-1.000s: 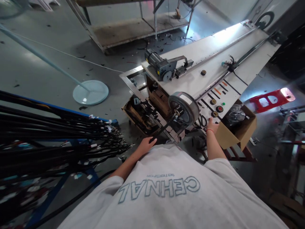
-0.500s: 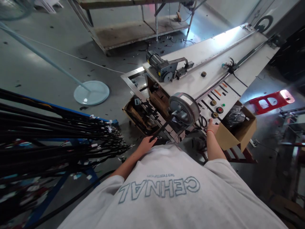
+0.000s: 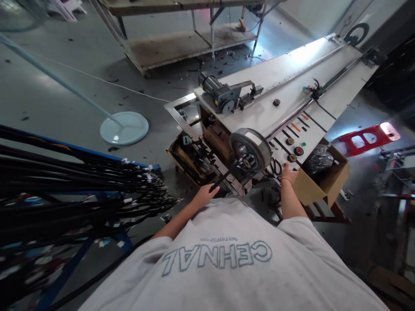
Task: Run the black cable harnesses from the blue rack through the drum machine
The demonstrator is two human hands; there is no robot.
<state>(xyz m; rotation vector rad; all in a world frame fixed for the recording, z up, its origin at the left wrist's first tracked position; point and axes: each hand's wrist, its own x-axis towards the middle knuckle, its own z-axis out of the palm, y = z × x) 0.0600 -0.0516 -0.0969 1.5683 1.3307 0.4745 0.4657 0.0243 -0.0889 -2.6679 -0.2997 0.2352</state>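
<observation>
My left hand [image 3: 203, 197] is closed around a black cable [image 3: 223, 175], which runs up to the middle of a round wheel-like taping head [image 3: 265, 149] at the near end of a long white machine table [image 3: 259, 119]. At the table's front edge rests my right hand [image 3: 289, 174], a finger stretched out and nothing visible in it. Just beyond that hand are a yellow-and-black knob [image 3: 292, 158] and a red button [image 3: 298, 150]. Black loops [image 3: 276, 166] lie on the panel to its left.
A motor [image 3: 214, 88] sits on the table's far side. Black cable harnesses [image 3: 65, 177] hang on a blue rack at left. A cardboard box [image 3: 308, 188] with clear plastic stands at right, near a red stool [image 3: 353, 137]. A white round stand base [image 3: 129, 134] is on the floor.
My left hand has moved slightly right and up, toward the wheel, with the cable. The inner parts of the wheel look turned. My right hand has stayed at the table edge.
</observation>
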